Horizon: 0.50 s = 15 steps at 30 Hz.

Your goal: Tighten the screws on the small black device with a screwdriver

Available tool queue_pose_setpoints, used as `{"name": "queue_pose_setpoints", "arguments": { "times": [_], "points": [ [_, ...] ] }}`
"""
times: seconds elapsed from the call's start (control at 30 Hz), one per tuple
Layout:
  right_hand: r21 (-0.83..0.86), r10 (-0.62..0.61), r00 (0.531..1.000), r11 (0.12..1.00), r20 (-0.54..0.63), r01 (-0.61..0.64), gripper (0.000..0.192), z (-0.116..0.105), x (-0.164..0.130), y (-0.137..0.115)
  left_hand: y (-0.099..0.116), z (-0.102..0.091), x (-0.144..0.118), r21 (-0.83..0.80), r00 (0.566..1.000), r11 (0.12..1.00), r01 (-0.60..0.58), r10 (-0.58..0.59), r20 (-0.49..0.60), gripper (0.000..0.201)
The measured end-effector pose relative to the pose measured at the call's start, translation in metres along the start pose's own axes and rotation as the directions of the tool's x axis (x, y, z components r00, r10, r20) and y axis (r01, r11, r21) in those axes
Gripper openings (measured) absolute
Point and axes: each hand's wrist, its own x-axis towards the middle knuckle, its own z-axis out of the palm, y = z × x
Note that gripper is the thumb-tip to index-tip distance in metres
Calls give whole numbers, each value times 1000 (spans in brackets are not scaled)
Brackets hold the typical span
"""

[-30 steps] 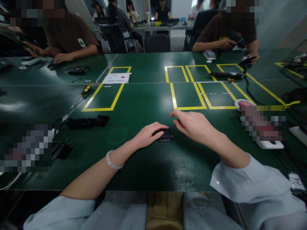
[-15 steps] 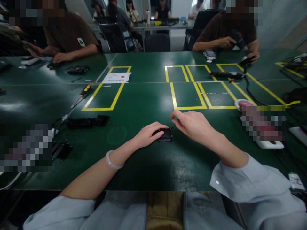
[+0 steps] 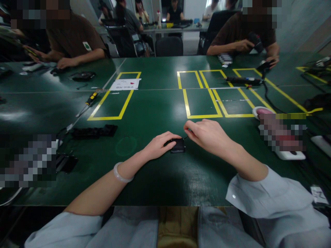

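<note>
A small black box-shaped device [image 3: 178, 148] rests on the green table in front of me. My left hand [image 3: 160, 145] holds it from the left, fingers over its far edge and thumb on its near part. Just right of the device, my right hand [image 3: 210, 136] is closed in a pinch. Between its fingertips and the device's far right corner runs a thin dark piece [image 3: 186, 137]; whether it is a cable or a slim tool I cannot tell. The fingers hide its other end.
A black strip-shaped object [image 3: 94, 131] lies to the left, near a yellow-black screwdriver [image 3: 91, 99]. Yellow tape outlines [image 3: 204, 116] and a paper sheet [image 3: 126, 84] mark the table. A white phone-like object [image 3: 291, 155] lies right. Co-workers sit opposite, one gripping a dark tool [image 3: 256, 42].
My right fingertips have closed slightly and shifted a little beside the device. The left hand and the device stay in place.
</note>
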Motion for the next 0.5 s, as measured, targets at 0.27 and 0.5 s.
{"name": "queue_pose_setpoints", "arguments": {
  "times": [0.27, 0.5],
  "points": [
    [80, -17, 999, 997, -34, 20, 23, -2, -1, 0, -1, 0, 0, -2, 1000, 1000, -11, 11, -6, 35],
    [-2, 20, 1000, 1000, 19, -20, 29, -1, 1, 1, -1, 0, 0, -9, 1000, 1000, -6, 6, 0, 36]
  ]
}}
